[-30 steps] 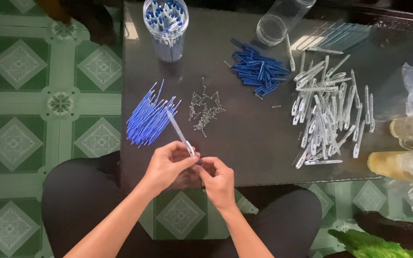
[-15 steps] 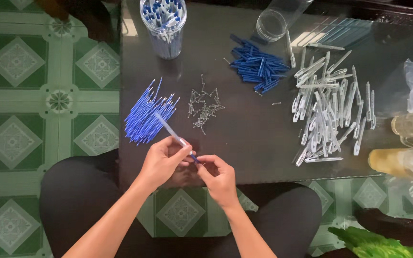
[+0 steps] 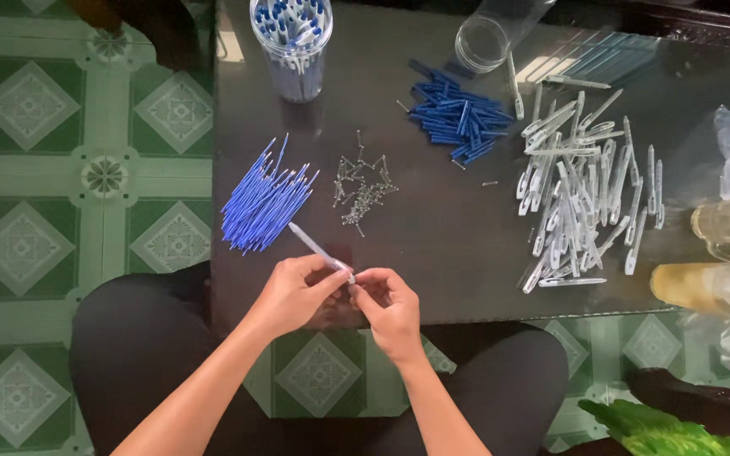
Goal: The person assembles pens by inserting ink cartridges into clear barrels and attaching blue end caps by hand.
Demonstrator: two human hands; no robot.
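Both hands meet at the near edge of the dark table [image 3: 433, 253], over the person's lap. The left hand [image 3: 293, 291] is curled, its thumb and fingers pinched around the lower end of a clear pen barrel [image 3: 318, 249], which slants up and away to the left from the grip. The right hand [image 3: 390, 304] is closed too, fingertips pressed together right at the barrel's near end, touching the left hand's fingertips; whatever small part it pinches is too hidden to tell.

Just beyond the left hand lies a fan of thin blue refills [image 3: 264, 203], the barrel's far tip close beside them. Straight ahead of the hands, a little farther, sits a loose scatter of small metal springs [image 3: 363, 187]. Farther out past the right hand is a heap of blue caps [image 3: 458, 118], and well off to the right a wide spread of clear barrels [image 3: 585, 186]. At the far edge, beyond the refills, stands a clear cup [image 3: 291, 38] filled with finished pens, and a second clear cup [image 3: 487, 34] lies tipped beyond the caps.
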